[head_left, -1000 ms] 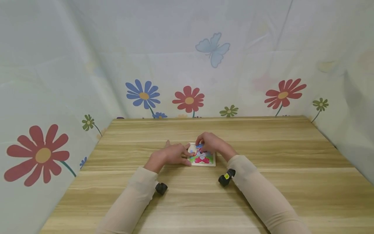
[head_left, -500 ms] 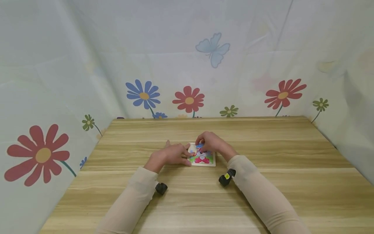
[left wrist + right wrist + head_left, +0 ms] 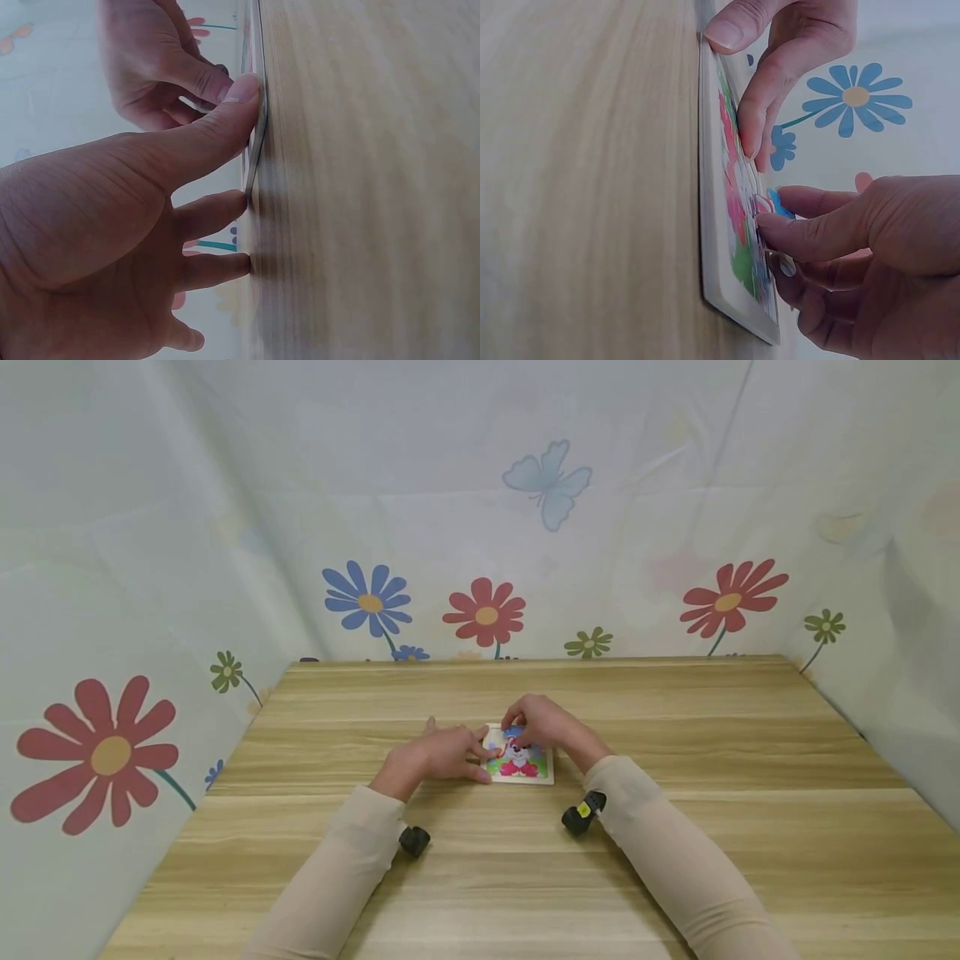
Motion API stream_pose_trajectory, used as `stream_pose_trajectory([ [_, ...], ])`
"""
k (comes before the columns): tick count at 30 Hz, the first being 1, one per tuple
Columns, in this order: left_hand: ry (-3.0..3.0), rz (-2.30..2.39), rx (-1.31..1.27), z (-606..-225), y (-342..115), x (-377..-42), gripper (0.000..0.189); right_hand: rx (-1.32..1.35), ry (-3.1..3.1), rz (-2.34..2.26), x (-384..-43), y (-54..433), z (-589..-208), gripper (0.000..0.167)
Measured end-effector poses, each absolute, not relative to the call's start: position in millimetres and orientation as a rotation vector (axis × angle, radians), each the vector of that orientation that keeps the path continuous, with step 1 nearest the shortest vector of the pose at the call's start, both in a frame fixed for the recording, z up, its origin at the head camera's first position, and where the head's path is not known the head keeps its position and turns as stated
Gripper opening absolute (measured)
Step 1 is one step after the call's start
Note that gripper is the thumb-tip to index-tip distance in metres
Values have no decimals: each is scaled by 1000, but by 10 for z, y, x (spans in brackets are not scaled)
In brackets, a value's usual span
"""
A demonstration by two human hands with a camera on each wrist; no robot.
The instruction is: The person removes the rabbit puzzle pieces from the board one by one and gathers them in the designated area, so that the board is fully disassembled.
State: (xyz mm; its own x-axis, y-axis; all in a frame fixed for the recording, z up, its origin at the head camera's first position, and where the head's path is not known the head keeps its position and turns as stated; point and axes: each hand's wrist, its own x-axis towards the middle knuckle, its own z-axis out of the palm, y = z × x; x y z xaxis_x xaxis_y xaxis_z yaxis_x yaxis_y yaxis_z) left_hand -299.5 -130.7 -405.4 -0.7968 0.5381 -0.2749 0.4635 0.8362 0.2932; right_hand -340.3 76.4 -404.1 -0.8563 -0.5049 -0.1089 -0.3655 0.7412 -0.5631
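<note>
A small square picture puzzle point(image 3: 519, 769) with a pale wooden frame lies flat on the table, showing a cartoon animal in pink and white. My left hand point(image 3: 446, 753) steadies its left side: the thumb presses the near corner and the index finger reaches onto the picture, fingers fairly straight. At the far edge of the puzzle, my right hand point(image 3: 546, 723) pinches a puzzle piece point(image 3: 778, 202) with blue on it between thumb and fingers. In the right wrist view that piece stands tilted up from the board point(image 3: 717, 262). My right fingers cover part of the piece.
The wood-grained table point(image 3: 480, 877) stretches out around the puzzle. Behind it hangs a pale cloth point(image 3: 615, 527) printed with flowers and a butterfly, also closing off both sides. A small black camera point(image 3: 415, 842) sits at the left wrist, another camera point(image 3: 577, 820) at the right.
The head view has tilted very slightly. Both hands keep nearly the same places on the puzzle, and my right fingers still pinch the piece.
</note>
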Motion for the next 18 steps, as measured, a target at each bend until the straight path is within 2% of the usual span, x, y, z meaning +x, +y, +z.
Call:
stream_pose_trajectory([
  [10, 2658, 326, 738, -4031, -1280, -2981, 52, -723, 2696, -836, -3406, 879, -3964, 25],
  [18, 2660, 292, 731, -4050, -1305, -2996, 54, -779, 2686, -879, -3487, 1174, -3911, 29],
])
